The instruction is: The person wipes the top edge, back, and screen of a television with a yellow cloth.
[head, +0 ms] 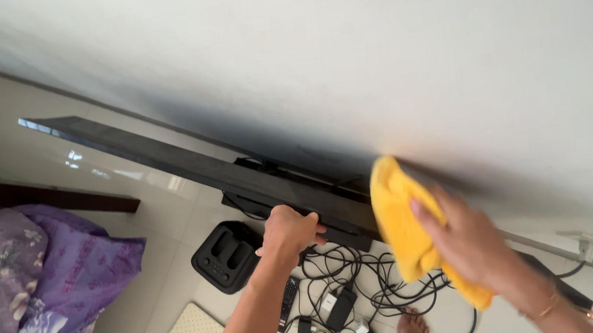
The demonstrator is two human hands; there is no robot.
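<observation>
The wall-mounted television (194, 166) runs long from upper left to lower right, seen edge-on. The left hand (287, 232) grips its lower edge; the right hand (466, 240) clamps a yellow cloth (398, 225) against its top. Tangled cables (346, 286) lie on the floor below.

A yellow cloth (404, 228) meets a black television (194, 166); the bedding (22, 283) is purple with a floral print.

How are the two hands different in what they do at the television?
The left hand grips the lower edge of the black television, bare; the right hand holds a yellow cloth against its top edge. The left is closed around the frame; the right lies flatter. Both touch the television.
</observation>
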